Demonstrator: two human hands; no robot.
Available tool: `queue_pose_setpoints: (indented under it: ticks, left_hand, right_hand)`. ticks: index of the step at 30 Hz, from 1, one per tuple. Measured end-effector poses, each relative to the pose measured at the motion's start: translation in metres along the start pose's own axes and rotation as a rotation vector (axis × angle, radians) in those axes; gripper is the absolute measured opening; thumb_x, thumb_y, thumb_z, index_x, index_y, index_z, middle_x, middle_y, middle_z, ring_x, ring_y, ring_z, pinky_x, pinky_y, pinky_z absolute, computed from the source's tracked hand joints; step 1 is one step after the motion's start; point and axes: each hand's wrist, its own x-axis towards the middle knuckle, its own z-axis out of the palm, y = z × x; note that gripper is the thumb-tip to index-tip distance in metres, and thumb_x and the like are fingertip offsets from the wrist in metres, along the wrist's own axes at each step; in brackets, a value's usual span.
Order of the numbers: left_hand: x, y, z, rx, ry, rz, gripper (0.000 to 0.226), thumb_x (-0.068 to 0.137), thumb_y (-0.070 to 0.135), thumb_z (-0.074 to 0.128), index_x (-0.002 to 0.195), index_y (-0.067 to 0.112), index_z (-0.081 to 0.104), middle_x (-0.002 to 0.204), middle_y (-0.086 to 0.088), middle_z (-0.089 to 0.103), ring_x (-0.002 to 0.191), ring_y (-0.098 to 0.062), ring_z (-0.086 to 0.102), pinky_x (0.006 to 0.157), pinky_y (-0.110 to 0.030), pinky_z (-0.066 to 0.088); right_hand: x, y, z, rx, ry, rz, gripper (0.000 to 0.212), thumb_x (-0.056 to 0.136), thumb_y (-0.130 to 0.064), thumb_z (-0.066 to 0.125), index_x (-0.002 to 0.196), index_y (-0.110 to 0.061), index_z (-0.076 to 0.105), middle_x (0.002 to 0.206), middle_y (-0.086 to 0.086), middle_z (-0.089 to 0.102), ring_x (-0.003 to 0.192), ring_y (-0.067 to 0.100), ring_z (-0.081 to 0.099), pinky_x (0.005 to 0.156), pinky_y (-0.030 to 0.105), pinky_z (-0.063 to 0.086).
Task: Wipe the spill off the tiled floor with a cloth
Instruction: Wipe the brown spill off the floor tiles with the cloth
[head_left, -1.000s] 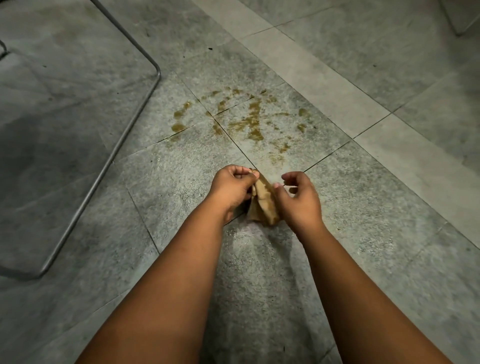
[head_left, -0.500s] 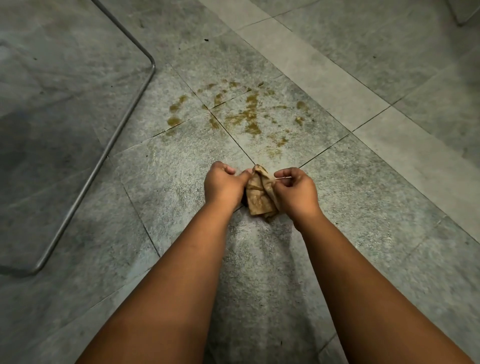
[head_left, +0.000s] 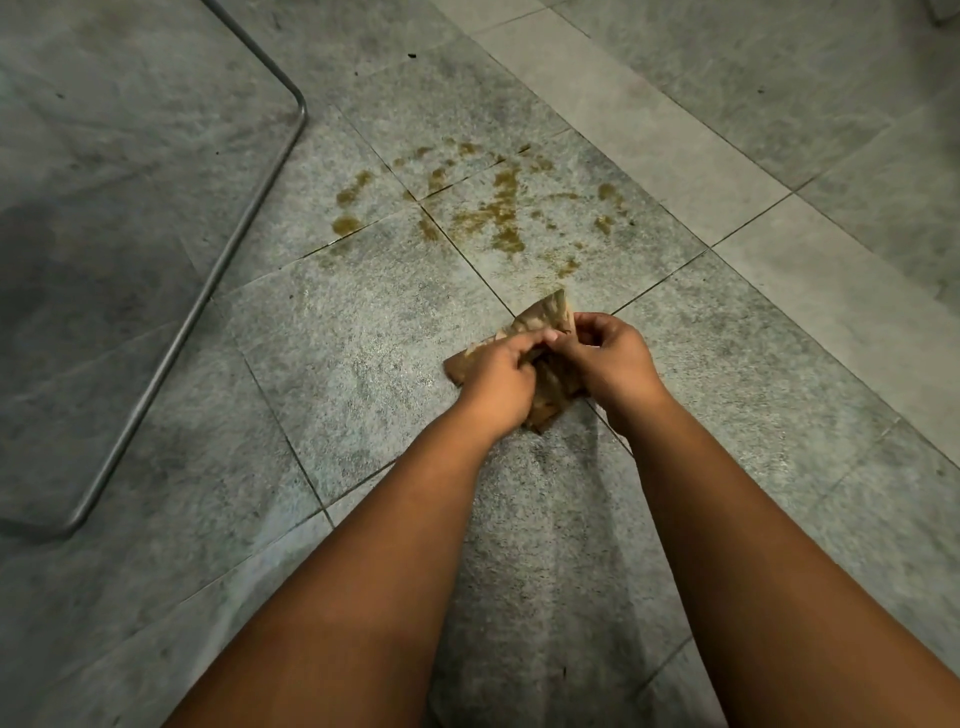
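Note:
A brownish-yellow spill (head_left: 493, 213) lies in streaks and blots across the grey floor tiles, where several grout lines meet. Just in front of it, a crumpled tan cloth (head_left: 545, 317) is held between both hands. My left hand (head_left: 498, 379) grips the cloth's left part with curled fingers. My right hand (head_left: 608, 364) pinches its right part with thumb and fingers. The cloth's middle is hidden behind the fingers. One corner sticks up toward the spill and another pokes out on the left.
A thin metal frame (head_left: 249, 208) with a rounded corner runs along the floor at the left, bordering a darker panel. A lighter strip of tiles (head_left: 649, 150) crosses diagonally at the upper right.
Both hands have worked the cloth from a bunched wad into a wider, flatter shape; its corners now stick out above and left. The hands stay just short of the spill.

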Motion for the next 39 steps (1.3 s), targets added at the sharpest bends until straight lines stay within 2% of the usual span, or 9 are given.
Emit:
queue_pose_setpoints:
  ticks: [3,7,14,17,23,26,30,34,39]
  left_hand:
    - [-0.001,-0.002,-0.011,0.449,0.198,0.168,0.043,0.097,0.013,0.051,0.136,0.03,0.053,0.134,0.011,0.051,0.12,-0.013,0.042,0.102,-0.033,0.039]
    - [0.005,-0.004,-0.017,0.715,0.239,0.244,0.043,0.098,0.03,0.048,0.141,0.027,0.046,0.143,0.006,0.047,0.129,-0.018,0.034,0.102,-0.037,0.033]
    - [0.022,0.007,-0.018,0.875,0.146,0.197,0.056,0.102,0.047,0.03,0.153,0.025,0.02,0.161,0.001,0.016,0.149,-0.02,0.001,0.118,-0.043,0.005]
    - [0.028,0.001,-0.02,0.913,0.123,0.118,0.061,0.102,0.05,0.024,0.155,0.024,0.009,0.163,-0.001,0.003,0.149,-0.021,-0.01,0.12,-0.044,-0.005]
    - [0.03,-0.016,-0.019,0.976,0.115,0.07,0.061,0.102,0.049,0.016,0.155,0.023,0.001,0.163,-0.002,-0.007,0.147,-0.021,-0.017,0.119,-0.046,-0.008]
    - [0.041,-0.02,-0.017,0.997,0.115,0.078,0.06,0.103,0.047,0.015,0.155,0.022,0.0,0.162,-0.001,-0.008,0.147,-0.02,-0.017,0.12,-0.044,-0.008]
    - [0.06,-0.018,-0.012,1.025,0.148,0.118,0.057,0.103,0.04,0.015,0.155,0.021,-0.002,0.162,0.0,-0.01,0.147,-0.019,-0.018,0.12,-0.045,-0.007]
    - [0.089,-0.01,-0.015,1.063,0.177,0.139,0.057,0.103,0.037,0.01,0.154,0.018,-0.006,0.162,0.0,-0.014,0.146,-0.018,-0.02,0.12,-0.043,-0.007]
    - [0.118,-0.013,-0.018,1.026,0.204,0.157,0.057,0.103,0.039,0.007,0.154,0.019,-0.007,0.161,0.003,-0.015,0.146,-0.013,-0.02,0.119,-0.038,-0.012]
  right_hand:
    - [0.007,-0.007,-0.003,-0.057,0.05,-0.016,0.009,0.088,-0.008,0.066,0.088,-0.017,0.066,0.082,0.005,0.069,0.082,0.024,0.068,0.079,0.046,0.058]
    - [0.017,-0.03,-0.01,-0.108,0.077,-0.065,0.011,0.09,-0.006,0.063,0.091,-0.016,0.067,0.086,0.006,0.068,0.084,0.025,0.066,0.078,0.042,0.058]
    - [0.042,-0.087,-0.032,-0.366,0.254,-0.4,0.022,0.087,-0.013,0.061,0.101,-0.025,0.071,0.087,-0.012,0.067,0.089,0.014,0.066,0.08,0.037,0.056]
    - [0.043,-0.082,-0.034,-0.455,0.277,-0.496,0.029,0.085,-0.013,0.062,0.109,-0.026,0.071,0.101,-0.005,0.07,0.094,0.014,0.065,0.085,0.039,0.054]
    - [0.021,0.021,-0.019,-0.932,-0.102,-0.524,0.025,0.083,-0.02,0.066,0.107,-0.021,0.072,0.109,0.004,0.068,0.101,0.028,0.061,0.086,0.038,0.048]
    - [0.023,0.039,-0.016,-0.929,-0.013,-0.517,0.031,0.082,-0.034,0.056,0.106,-0.022,0.071,0.113,0.0,0.063,0.104,0.027,0.053,0.089,0.041,0.045]
    - [0.04,0.018,-0.008,-0.893,0.271,-0.445,0.048,0.087,-0.043,0.058,0.13,-0.022,0.055,0.135,0.011,0.047,0.126,0.032,0.037,0.106,0.043,0.034]
    - [0.063,0.018,0.012,-1.034,0.141,-0.268,0.077,0.085,-0.069,0.044,0.15,-0.039,0.014,0.16,0.009,0.009,0.145,0.041,-0.002,0.118,0.056,0.004]
    - [0.083,0.037,0.026,-1.081,0.173,-0.269,0.064,0.092,-0.064,0.025,0.15,-0.045,0.004,0.162,0.004,0.0,0.144,0.04,-0.016,0.115,0.058,-0.009]
